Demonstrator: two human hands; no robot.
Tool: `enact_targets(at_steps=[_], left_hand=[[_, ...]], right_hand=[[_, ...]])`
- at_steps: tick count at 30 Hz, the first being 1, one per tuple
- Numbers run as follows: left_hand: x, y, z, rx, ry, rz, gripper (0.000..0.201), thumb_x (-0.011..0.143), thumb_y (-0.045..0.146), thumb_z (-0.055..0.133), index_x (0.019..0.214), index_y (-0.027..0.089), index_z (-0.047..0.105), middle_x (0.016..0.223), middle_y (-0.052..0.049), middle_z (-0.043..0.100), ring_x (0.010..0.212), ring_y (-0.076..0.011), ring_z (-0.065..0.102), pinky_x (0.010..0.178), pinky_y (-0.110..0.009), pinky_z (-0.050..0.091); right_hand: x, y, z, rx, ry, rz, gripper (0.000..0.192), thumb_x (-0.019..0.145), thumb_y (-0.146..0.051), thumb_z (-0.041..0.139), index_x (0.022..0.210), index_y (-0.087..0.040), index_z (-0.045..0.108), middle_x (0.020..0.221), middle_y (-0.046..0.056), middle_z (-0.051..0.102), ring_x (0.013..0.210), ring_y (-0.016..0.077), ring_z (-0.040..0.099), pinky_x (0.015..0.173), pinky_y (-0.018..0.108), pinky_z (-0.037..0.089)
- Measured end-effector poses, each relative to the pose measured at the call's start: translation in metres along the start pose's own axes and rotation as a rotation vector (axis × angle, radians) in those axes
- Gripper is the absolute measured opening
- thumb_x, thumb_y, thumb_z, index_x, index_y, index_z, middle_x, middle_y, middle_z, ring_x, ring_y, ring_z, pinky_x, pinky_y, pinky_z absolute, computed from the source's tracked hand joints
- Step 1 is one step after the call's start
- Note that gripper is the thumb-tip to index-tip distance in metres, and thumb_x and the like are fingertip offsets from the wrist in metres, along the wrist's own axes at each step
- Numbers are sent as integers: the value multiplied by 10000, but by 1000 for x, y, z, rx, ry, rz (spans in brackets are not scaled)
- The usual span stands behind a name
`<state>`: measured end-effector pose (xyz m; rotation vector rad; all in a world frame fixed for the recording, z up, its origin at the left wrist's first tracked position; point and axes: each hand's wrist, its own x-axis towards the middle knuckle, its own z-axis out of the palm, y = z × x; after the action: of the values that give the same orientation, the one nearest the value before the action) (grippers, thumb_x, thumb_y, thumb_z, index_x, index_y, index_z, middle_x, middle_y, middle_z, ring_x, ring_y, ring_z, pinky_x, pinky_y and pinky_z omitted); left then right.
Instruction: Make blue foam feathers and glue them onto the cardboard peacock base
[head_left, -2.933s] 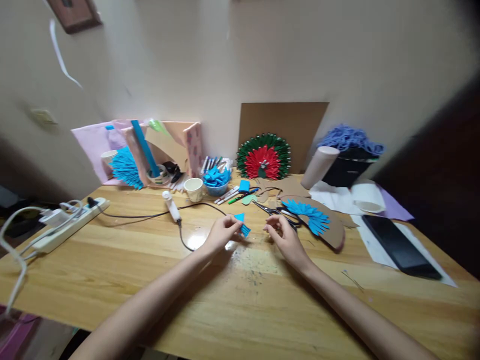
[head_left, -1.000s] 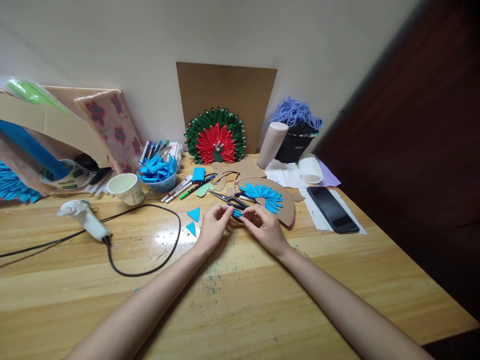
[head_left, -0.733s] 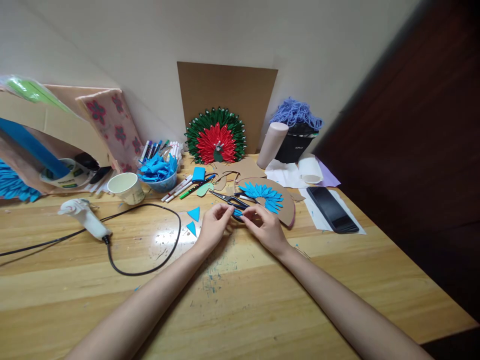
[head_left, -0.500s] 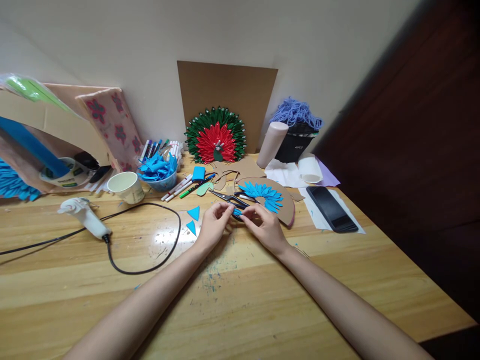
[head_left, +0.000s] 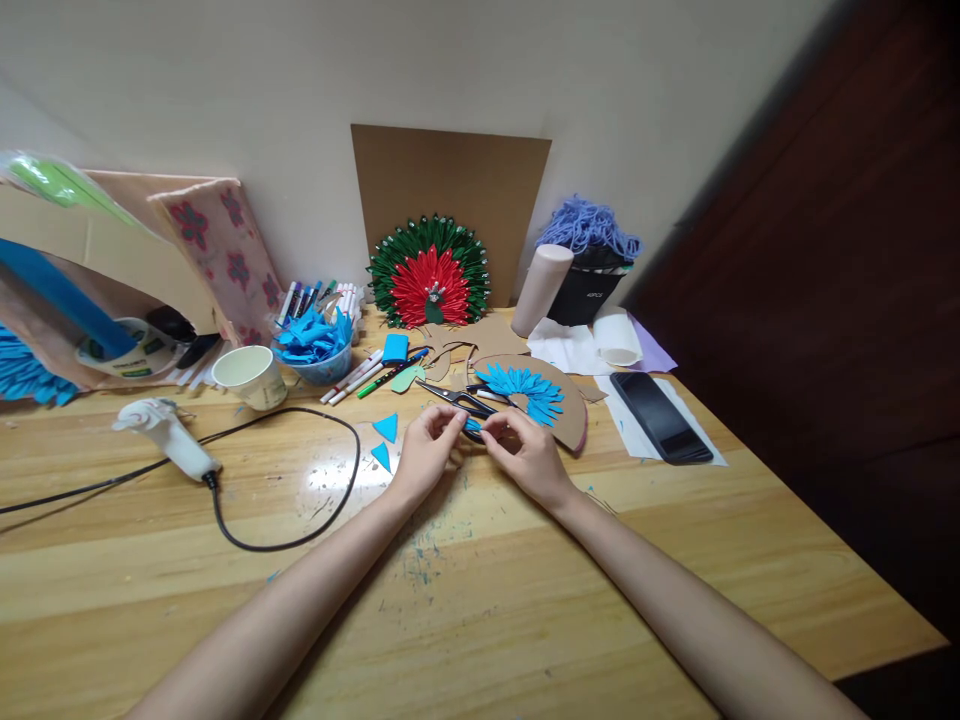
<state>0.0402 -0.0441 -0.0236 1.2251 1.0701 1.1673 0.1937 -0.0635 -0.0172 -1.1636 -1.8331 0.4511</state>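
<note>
Between my fingertips is a small blue folded piece (head_left: 472, 425), looking like ribbon or fabric. My left hand (head_left: 429, 450) pinches its left end, and my right hand (head_left: 531, 455) has thumb and fingertips closed at its right end. Just behind lie black-handled scissors (head_left: 463, 400), partly hidden by my hands. Beyond my right hand rests a cardboard fan shape (head_left: 574, 405) carrying rows of blue petals (head_left: 529, 388). Two blue triangles (head_left: 384, 430) lie left of my left hand.
A white glue gun (head_left: 169, 438) with a looping black cord is at left. Behind it stand a paper cup (head_left: 250, 378) and a bowl of blue pieces (head_left: 315, 345). A red-green peacock craft (head_left: 431, 272) leans on cardboard (head_left: 454, 170). A phone (head_left: 661, 418) lies right.
The whole view has shifted very slightly. Both hands keep nearly the same pose around the blue folded piece.
</note>
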Motion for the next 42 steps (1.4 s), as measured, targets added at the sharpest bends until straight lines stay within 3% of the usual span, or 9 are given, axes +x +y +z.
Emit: enact_targets(at_steps=[10, 23, 33, 42], left_hand=[[-6, 7, 0, 68, -71, -9, 302, 770, 441, 539, 776, 142, 584, 655, -12, 599, 484, -80, 481, 451, -180, 374], [-5, 4, 1, 21, 2, -4, 305, 737, 457, 574, 748, 152, 562, 590, 23, 567, 466, -82, 492, 443, -180, 391], [-9, 12, 3, 16, -45, -49, 309, 730, 456, 582, 754, 149, 558, 541, 26, 546, 446, -85, 495, 410, -173, 369], [-6, 7, 4, 31, -78, -69, 341, 706, 469, 597, 765, 134, 573, 642, -21, 598, 468, -83, 497, 403, -167, 378]], right_hand=[[0, 1, 0, -27, 13, -4, 25, 807, -199, 530, 793, -199, 550, 740, 31, 587, 724, 170, 570, 652, 288, 483], [2, -2, -3, -37, 25, -28, 28, 786, -184, 528, 808, -201, 533, 758, 34, 588, 736, 168, 573, 665, 293, 498], [3, -3, -2, -52, 30, -50, 50, 789, -166, 517, 792, -202, 551, 749, 37, 604, 747, 176, 573, 655, 293, 487], [4, -2, -2, -74, 43, -64, 53, 782, -164, 519, 777, -208, 549, 736, 33, 602, 743, 179, 572, 669, 297, 473]])
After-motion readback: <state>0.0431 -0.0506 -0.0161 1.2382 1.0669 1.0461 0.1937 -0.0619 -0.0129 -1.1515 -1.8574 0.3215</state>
